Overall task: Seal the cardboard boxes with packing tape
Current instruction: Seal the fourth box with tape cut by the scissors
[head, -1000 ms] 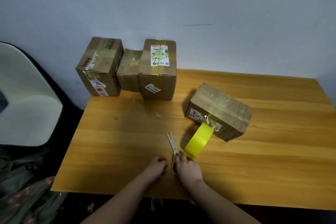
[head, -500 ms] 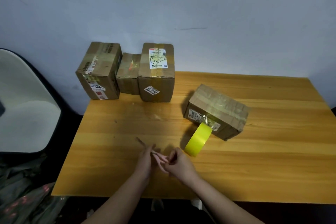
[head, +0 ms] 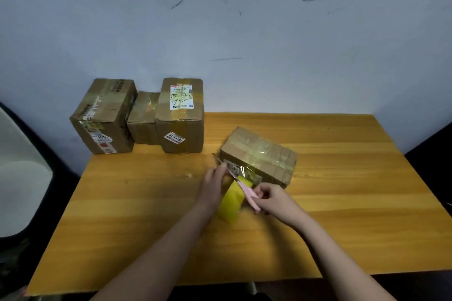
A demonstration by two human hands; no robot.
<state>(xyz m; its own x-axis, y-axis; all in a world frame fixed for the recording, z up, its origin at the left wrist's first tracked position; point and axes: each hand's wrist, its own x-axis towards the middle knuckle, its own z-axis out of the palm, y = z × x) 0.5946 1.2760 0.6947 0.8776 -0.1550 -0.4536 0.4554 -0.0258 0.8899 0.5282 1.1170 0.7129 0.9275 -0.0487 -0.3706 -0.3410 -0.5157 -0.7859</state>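
A taped cardboard box [head: 263,154] lies at an angle in the middle of the wooden table [head: 342,215]. A strip of clear tape runs from its near face down to the yellow tape roll [head: 231,205], which stands on edge in front of it. My right hand [head: 272,199] grips the pink handles of the scissors [head: 244,188], whose blades point up and left across the tape strip. My left hand [head: 212,186] is against the roll's left side with its fingertips near the blades. Its grip is hidden.
Three more cardboard boxes stand at the table's back left against the wall: a left one [head: 104,117], a low middle one [head: 143,121] and a labelled one [head: 182,115]. A pale chair [head: 22,171] stands left of the table.
The scissors came up off the table and my right hand carried them forward to the tape between roll and box. My left hand moved forward to the roll. The view tilted up.
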